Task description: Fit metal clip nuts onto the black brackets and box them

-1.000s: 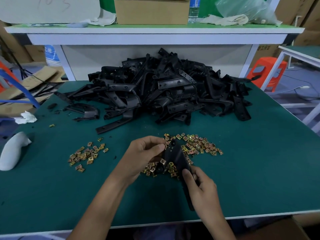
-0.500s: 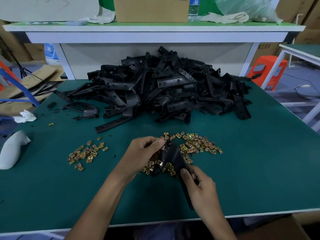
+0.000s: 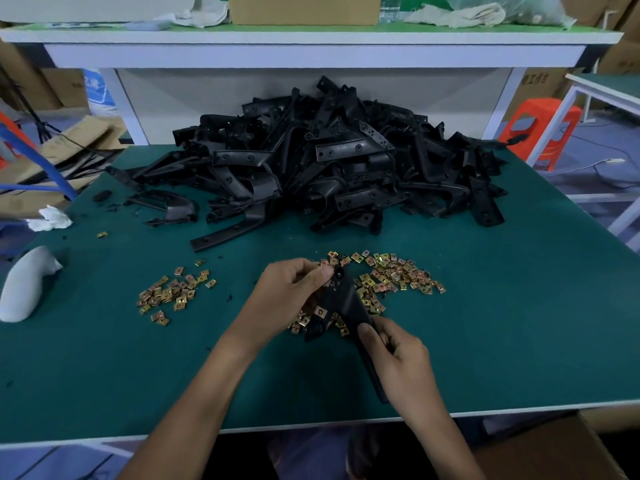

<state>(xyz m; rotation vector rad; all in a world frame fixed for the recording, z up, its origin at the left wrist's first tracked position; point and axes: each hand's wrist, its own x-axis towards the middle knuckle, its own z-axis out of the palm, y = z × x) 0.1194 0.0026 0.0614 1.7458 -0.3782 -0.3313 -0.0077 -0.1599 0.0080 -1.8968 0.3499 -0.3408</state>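
Note:
I hold one black bracket [image 3: 348,304] over the green table [image 3: 502,334], just above the front pile of brass clip nuts [image 3: 398,275]. My right hand [image 3: 398,355] grips the bracket's long lower end. My left hand [image 3: 291,292] pinches the bracket's upper end with thumb and fingertips; whether a clip nut is between them is hidden. One clip nut [image 3: 320,310] sits fitted on the bracket's lower left tab. A big heap of black brackets [image 3: 329,168] lies at the back of the table. A second scatter of clip nuts [image 3: 173,292] lies to the left.
A white curved object [image 3: 24,285] lies at the table's left edge, crumpled white paper [image 3: 50,219] behind it. A brown cardboard box [image 3: 554,448] stands below the table's front right corner. A raised shelf [image 3: 311,39] at the back carries a cardboard box. An orange stool [image 3: 540,133] stands far right.
The bracket has tilted a little and my left thumb has shifted along its upper end. My right hand keeps its hold on the lower end.

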